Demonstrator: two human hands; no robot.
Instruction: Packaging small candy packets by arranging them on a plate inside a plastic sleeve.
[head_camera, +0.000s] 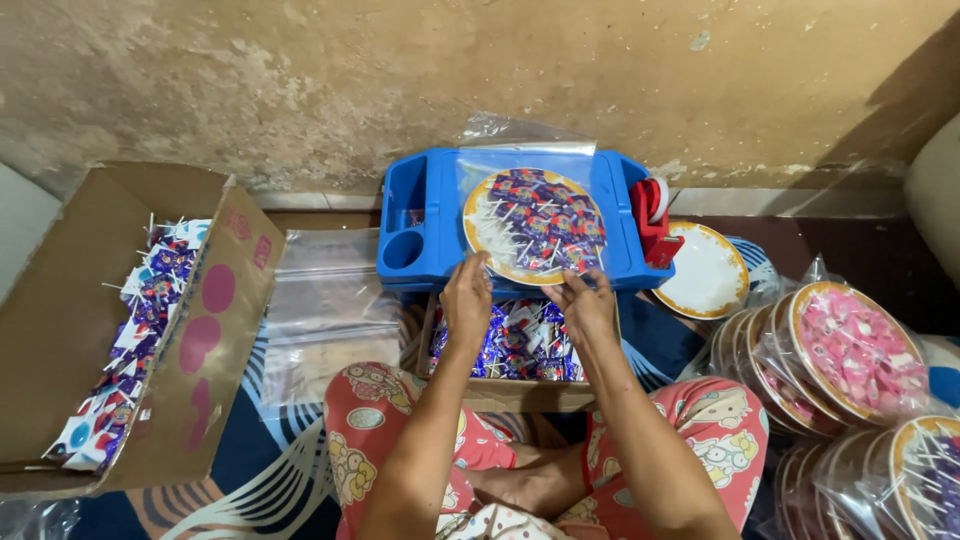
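A person is sitting cross-legged on a patterned floor mat (285, 460) before a stained, peeling wall (480, 70). A blue plastic tray (430, 215) is serving as the work surface, carrying a gold-rimmed plate of wrapped lollipops (535, 225) inside a clear bag (520, 150). The left hand (467, 300) and right hand (585, 305) are both pinching the bag's near edge. Beneath the tray, a box of lollipops (515, 345) is lying half hidden. A cardboard box (130, 320) is crowding the left, bagged plates (850, 355) the right, cut off by the frame. Flat empty bags (325, 310) are filling the gap between.
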